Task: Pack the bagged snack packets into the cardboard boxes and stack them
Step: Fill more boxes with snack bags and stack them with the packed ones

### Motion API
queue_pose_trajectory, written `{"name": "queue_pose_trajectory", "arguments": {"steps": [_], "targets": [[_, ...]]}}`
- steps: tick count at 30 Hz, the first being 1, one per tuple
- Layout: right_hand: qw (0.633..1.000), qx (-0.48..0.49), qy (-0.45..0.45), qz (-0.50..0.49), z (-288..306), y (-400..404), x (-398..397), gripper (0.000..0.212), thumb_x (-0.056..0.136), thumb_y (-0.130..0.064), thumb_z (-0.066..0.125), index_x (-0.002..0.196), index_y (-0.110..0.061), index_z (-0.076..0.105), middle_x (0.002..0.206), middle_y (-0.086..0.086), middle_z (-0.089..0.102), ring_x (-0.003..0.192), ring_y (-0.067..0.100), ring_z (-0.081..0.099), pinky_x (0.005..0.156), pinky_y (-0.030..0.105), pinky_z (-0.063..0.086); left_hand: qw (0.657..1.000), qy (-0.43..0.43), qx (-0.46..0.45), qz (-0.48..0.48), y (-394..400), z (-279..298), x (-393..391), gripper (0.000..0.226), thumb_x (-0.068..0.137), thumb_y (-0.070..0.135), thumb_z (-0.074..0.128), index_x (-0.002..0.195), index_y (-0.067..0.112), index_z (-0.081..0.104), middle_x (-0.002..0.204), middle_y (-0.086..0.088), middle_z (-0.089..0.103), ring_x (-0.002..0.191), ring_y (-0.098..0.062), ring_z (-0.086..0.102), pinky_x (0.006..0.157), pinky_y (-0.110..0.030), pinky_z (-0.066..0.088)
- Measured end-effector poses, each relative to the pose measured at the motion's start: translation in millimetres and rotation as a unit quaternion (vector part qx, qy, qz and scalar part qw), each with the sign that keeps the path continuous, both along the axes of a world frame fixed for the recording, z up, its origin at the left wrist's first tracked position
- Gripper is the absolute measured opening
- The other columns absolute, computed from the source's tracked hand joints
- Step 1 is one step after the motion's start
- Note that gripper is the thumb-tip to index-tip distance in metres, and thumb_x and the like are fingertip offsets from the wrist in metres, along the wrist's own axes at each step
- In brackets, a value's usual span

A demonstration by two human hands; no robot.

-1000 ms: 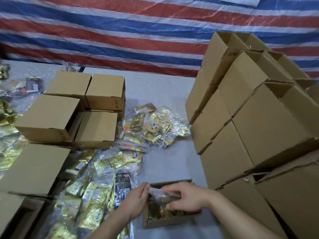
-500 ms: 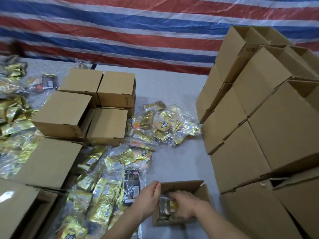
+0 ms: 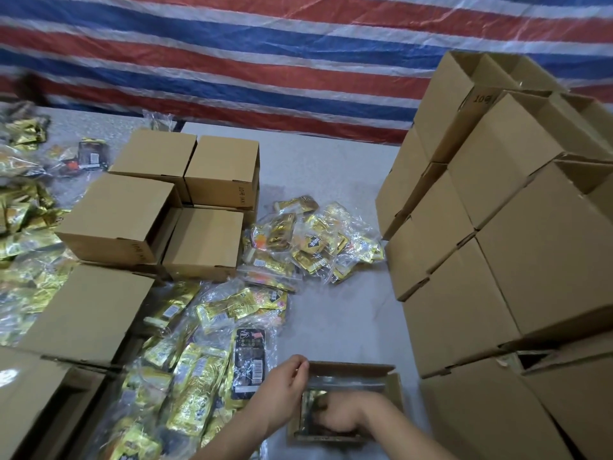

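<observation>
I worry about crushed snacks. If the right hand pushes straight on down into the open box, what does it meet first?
Most likely the bagged packets already in the open box; the right hand is right on them. Depth is unclear.

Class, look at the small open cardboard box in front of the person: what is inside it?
Inside the small open cardboard box lies a clear bag of gold snack packets, with the right hand pushed in on top. The box bottom is covered.
</observation>
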State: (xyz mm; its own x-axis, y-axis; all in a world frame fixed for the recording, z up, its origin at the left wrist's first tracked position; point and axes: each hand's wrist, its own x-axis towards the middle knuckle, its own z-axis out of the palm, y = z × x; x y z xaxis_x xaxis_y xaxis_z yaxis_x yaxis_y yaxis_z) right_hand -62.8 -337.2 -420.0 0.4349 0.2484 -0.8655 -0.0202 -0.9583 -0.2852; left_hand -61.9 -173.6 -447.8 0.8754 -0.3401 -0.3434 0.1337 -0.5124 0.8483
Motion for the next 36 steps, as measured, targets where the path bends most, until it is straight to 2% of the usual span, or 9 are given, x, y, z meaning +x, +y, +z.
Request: {"name": "queue_pose_trajectory", "arguments": {"steps": [4,6,10,13,16,22,27,31,36], "targets": [[0.998,0.002,0.023,-0.051,8,2,4,0.037,0.099,-0.041,0.035,0.092,-0.017,0.063,0.111,0.017,0.068,0.066,0.016,0.057,0.062,0.027,0.046,1.0,0.001,-0.012,0.009,0,1,0,0.022,0.106,0.035,0.039,0.095,0.029,0.057,0.081,0.007,0.06,0.07,0.003,0.053,0.069,-0.017,0.041],[0.997,0.023,0.012,-0.076,19,-10,7,0.035,0.1,-0.045,0.036,0.095,-0.02,0.06,0.095,0.01,0.064,0.061,0.015,0.054,0.054,0.026,0.042,1.0,0.008,-0.018,0.01,0,2,3,0.022,0.107,0.035,0.039,0.097,0.03,0.059,0.084,0.005,0.063,0.071,0.003,0.055,0.068,-0.017,0.043],[0.98,0.021,-0.025,-0.196,32,-39,11,0.032,0.097,-0.049,0.043,0.089,-0.025,0.062,0.088,-0.004,0.065,0.072,0.012,0.061,0.064,0.025,0.046,0.999,0.021,-0.021,0.017,-1,1,1,0.023,0.106,0.038,0.039,0.1,0.032,0.06,0.082,0.004,0.065,0.062,0.005,0.055,0.057,-0.014,0.041],[0.987,-0.029,-0.03,-0.158,24,-39,3,0.035,0.099,-0.038,0.043,0.126,-0.024,0.061,0.129,0.002,0.063,0.114,0.018,0.06,0.089,0.026,0.046,0.999,0.016,-0.022,0.027,-2,-1,0,0.023,0.106,0.037,0.039,0.096,0.033,0.059,0.081,0.002,0.064,0.066,0.005,0.056,0.059,-0.012,0.041],[0.983,-0.047,-0.05,-0.172,9,-25,-11,0.053,0.095,-0.029,0.044,0.147,-0.023,0.046,0.155,0.01,0.036,0.136,0.024,0.044,0.111,0.027,0.038,0.999,0.021,-0.02,0.033,-4,-2,-1,0.025,0.106,0.037,0.04,0.09,0.032,0.059,0.08,0.004,0.063,0.071,0.006,0.056,0.061,-0.01,0.04],[0.973,-0.08,-0.09,-0.197,7,-27,-21,0.041,0.086,-0.026,0.068,0.126,-0.018,0.064,0.126,0.002,0.066,0.116,0.019,0.063,0.094,0.023,0.047,0.999,0.031,-0.018,0.036,-2,-1,-3,0.026,0.105,0.037,0.041,0.091,0.032,0.061,0.082,0.009,0.065,0.078,0.01,0.058,0.064,-0.006,0.04],[0.977,-0.082,-0.117,-0.16,7,-20,-25,0.013,0.089,-0.014,0.06,0.101,-0.015,0.065,0.115,0.007,0.066,0.107,0.023,0.062,0.098,0.029,0.047,0.999,0.028,-0.006,0.038,-6,1,-1,0.026,0.106,0.037,0.04,0.093,0.03,0.062,0.087,0.006,0.066,0.08,0.007,0.057,0.066,-0.008,0.041],[0.972,-0.051,-0.082,-0.213,6,-11,-34,0.047,0.093,-0.027,0.052,0.138,-0.014,0.051,0.135,0.006,0.059,0.121,0.019,0.057,0.093,0.023,0.04,0.999,0.025,0.002,0.027,-8,2,-3,0.025,0.105,0.036,0.043,0.092,0.029,0.063,0.087,0.006,0.066,0.083,0.003,0.06,0.07,-0.013,0.044],[0.975,-0.009,-0.056,-0.215,19,-17,-30,0.054,0.094,-0.053,0.051,0.131,-0.015,0.058,0.116,0.005,0.061,0.122,0.021,0.058,0.092,0.026,0.041,0.999,0.027,-0.007,0.041,-10,5,0,0.024,0.105,0.031,0.045,0.091,0.028,0.064,0.086,0.004,0.068,0.083,0.008,0.059,0.069,-0.007,0.041]]}}
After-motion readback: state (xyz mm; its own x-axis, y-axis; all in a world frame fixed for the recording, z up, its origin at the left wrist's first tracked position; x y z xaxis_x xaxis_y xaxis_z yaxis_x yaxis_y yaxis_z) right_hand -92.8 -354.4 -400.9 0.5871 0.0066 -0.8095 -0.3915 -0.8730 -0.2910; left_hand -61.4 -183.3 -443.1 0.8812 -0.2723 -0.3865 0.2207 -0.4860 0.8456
